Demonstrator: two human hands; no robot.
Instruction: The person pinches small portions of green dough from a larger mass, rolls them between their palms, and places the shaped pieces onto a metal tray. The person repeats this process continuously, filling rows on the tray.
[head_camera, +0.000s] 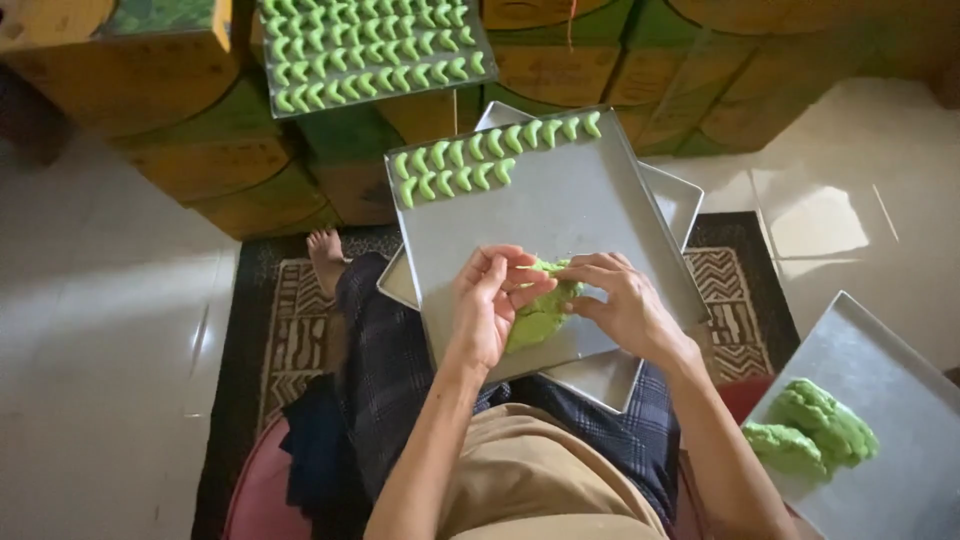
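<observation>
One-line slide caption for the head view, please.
Both hands, left and right, pinch green dough over a lap tray holding two rows of crescents.

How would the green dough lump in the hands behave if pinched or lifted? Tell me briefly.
The green dough lump looks soft: its surface is lumpy and dented between the left hand and right hand. It probably tears off easily, as the small shaped crescents suggest. Unlikely to roll.
</observation>
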